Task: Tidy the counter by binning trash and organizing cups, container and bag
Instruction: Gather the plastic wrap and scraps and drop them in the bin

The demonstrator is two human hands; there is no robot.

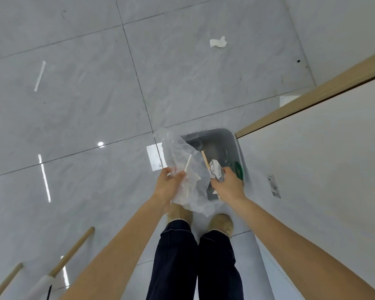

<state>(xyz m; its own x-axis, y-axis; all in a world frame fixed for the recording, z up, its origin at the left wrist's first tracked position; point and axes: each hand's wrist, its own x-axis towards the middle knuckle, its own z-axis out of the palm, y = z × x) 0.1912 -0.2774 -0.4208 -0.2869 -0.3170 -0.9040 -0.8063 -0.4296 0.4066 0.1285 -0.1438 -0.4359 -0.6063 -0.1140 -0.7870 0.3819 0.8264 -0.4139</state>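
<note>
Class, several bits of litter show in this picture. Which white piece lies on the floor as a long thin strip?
The white straw wrapper at far left on the floor, straight and narrow. The other floor piece, the crumpled tissue, is a short wad.

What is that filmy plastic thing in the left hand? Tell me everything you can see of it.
The clear plastic bag is thin, crinkled and translucent, so the floor shows through it. The left hand pinches it, together with a thin white stick that shows inside or against it. It hangs crumpled and open-edged, its right side overlapping the rim of the grey bin. Its lower folds droop above the person's shoes.
</note>
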